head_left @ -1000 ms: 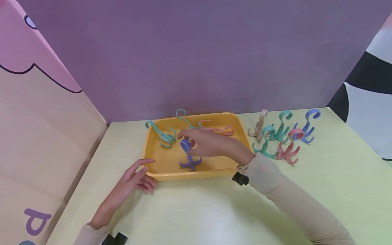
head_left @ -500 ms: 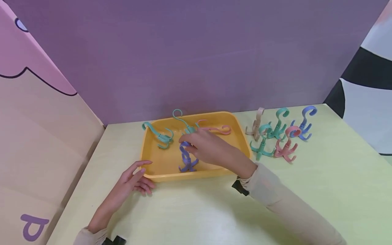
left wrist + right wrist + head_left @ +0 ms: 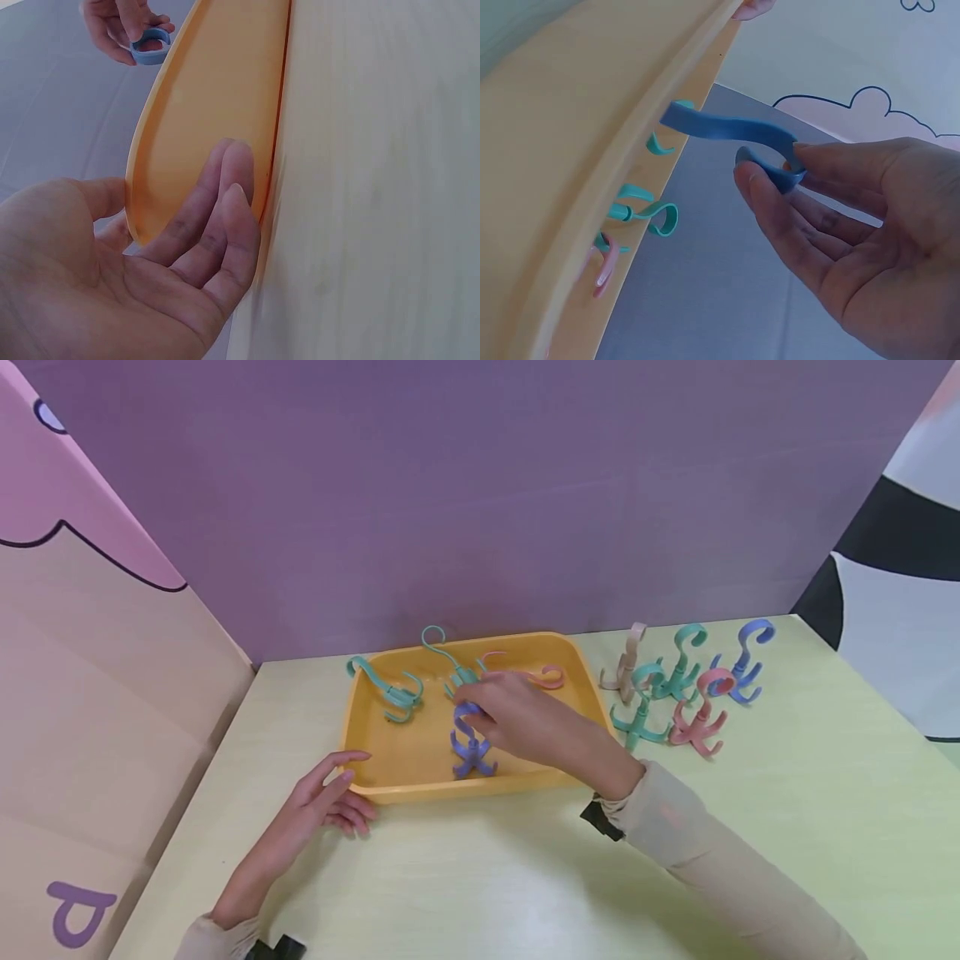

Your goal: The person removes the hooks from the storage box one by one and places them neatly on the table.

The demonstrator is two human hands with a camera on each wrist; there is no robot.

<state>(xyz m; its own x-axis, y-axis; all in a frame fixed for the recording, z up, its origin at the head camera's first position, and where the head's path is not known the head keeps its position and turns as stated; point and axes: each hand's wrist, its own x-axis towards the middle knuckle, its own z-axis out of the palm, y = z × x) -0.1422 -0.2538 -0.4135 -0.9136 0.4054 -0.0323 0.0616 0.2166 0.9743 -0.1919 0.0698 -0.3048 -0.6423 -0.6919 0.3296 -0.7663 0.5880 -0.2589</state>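
Right hand: From my end, the head view shows the right hand [image 3: 517, 714] over the tray; the right wrist view shows me its thumb and fingers pinching one end of the hook.
Held hook: The violet-blue plastic four-armed hook [image 3: 472, 753] hangs top-up inside the tray, near its front wall; I can't tell whether its arms touch the floor.
Left hand: I see the left hand [image 3: 318, 797] at the tray's near left corner, fingers loosely extended and apart, touching the rim and gripping nothing.
Tray: The shallow yellow-orange rectangular plastic tray [image 3: 465, 790] sits on the pale wood-look table [image 3: 465, 877].
Also in tray: A green plastic hook [image 3: 402, 697] leans over the left rim, a second green hook [image 3: 463, 677] over the back rim, and a pink plastic hook [image 3: 553, 678] lies right of them, partly hidden from me.
Right of tray: Five hooks cluster on the table: beige [image 3: 625, 670], two green [image 3: 638, 725], pink [image 3: 697, 727] and blue [image 3: 741, 675].
Behind: A plain purple wall [image 3: 480, 510].
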